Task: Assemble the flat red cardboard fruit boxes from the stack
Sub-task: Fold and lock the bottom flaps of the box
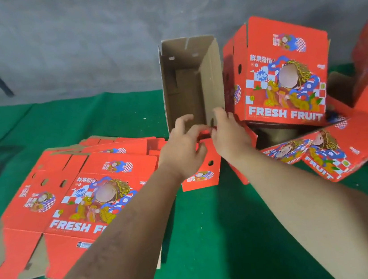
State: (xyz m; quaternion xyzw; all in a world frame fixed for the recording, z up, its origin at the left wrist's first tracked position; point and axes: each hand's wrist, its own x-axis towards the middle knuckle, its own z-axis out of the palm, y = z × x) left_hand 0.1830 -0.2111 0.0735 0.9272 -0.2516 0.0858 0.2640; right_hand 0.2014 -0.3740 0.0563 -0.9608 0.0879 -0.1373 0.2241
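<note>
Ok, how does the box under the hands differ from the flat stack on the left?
The open box is folded up with standing walls, while the stack lies flat on the green cloth. The box shows mostly its brown inside; the stack shows its red printed face with "FRESH FRUIT". Both hands, left and right, are at the box's near edge; none touches the stack. Both are the same red cardboard.

Both hands are on the near rim of an open box (pixel 190 80): left hand (pixel 183 148) and right hand (pixel 228 137) pinching a red flap (pixel 204 134), I think, it's blurry. Flat stack (pixel 74 200) sits left on green cloth (pixel 213 229), finished boxes (pixel 280 75) right.
</note>
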